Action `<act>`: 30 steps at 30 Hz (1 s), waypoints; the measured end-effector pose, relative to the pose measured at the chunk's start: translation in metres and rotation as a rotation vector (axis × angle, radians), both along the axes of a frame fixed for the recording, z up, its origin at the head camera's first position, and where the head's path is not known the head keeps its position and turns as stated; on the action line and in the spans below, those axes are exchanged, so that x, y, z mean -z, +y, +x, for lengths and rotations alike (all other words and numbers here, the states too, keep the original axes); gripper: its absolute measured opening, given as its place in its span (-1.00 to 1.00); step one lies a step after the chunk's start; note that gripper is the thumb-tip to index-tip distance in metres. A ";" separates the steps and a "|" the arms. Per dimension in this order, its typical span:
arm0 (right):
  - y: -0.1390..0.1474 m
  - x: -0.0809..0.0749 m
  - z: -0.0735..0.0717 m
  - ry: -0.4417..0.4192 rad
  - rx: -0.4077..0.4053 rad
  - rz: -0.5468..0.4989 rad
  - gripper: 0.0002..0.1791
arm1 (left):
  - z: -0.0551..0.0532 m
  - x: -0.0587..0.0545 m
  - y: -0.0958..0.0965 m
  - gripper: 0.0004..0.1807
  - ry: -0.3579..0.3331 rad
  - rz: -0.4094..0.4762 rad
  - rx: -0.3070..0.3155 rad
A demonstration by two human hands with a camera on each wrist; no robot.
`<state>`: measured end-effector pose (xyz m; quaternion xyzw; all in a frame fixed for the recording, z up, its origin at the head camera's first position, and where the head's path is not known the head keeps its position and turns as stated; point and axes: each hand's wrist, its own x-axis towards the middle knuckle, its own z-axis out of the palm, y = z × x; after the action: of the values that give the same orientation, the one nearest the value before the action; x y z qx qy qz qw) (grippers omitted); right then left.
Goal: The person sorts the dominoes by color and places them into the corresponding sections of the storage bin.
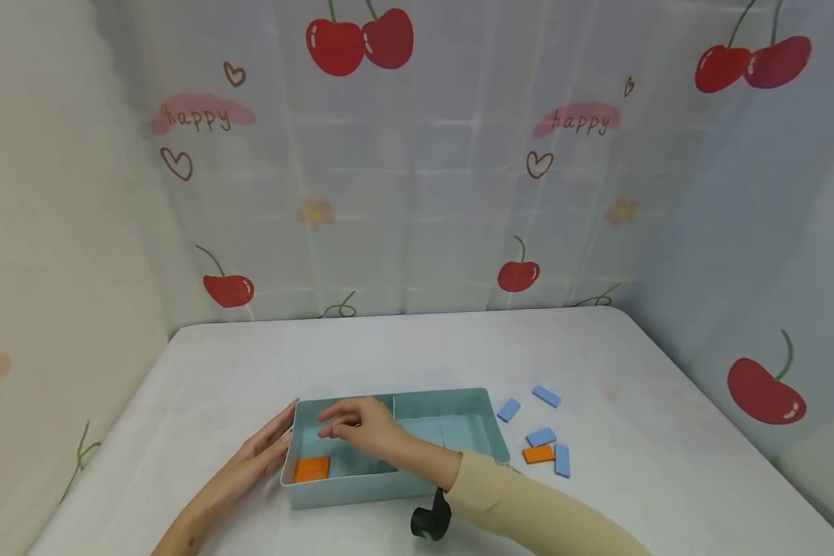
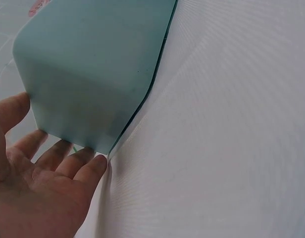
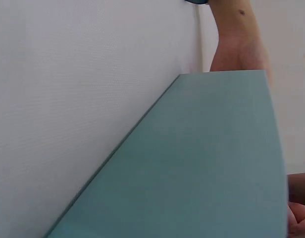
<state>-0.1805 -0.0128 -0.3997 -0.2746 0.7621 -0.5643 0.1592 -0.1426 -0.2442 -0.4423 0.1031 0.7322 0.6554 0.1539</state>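
Note:
A pale teal box (image 1: 354, 489) with a divider stands on the table. In the front left corner of its left compartment lies an orange piece (image 1: 311, 469); whether it is one block or more, I cannot tell. My left hand (image 1: 259, 455) rests against the box's left wall, its fingertips touching the wall in the left wrist view. Above the left compartment hovers my right hand (image 1: 368, 425), fingers loosely bent and nothing visible between them. In the right wrist view the box wall (image 3: 192, 158) hides most of that hand.
Right of the box lie several blue blocks (image 1: 546, 396) and an orange block (image 1: 538, 454) on the white table (image 1: 250, 355). A black wrist camera (image 1: 431, 521) hangs under the right wrist, in front of the box. A printed curtain (image 1: 417, 193) surrounds the table.

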 end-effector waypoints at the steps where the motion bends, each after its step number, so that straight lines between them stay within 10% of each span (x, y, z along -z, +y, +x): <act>1: 0.006 -0.002 0.001 -0.005 -0.003 -0.021 -0.74 | 0.000 0.000 0.001 -0.37 -0.004 -0.002 -0.004; 15: 0.090 -0.036 0.020 -0.011 0.093 -0.228 -0.71 | 0.003 -0.001 0.000 -0.37 -0.041 0.000 -0.052; 30: 0.186 -0.029 0.014 -0.046 0.392 -0.252 -0.59 | 0.001 0.001 -0.001 -0.37 -0.021 -0.015 -0.029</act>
<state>-0.1668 0.1728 -0.3711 -0.1258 0.7206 -0.6813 0.0285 -0.1416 -0.2453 -0.4438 0.0847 0.7370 0.6529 0.1529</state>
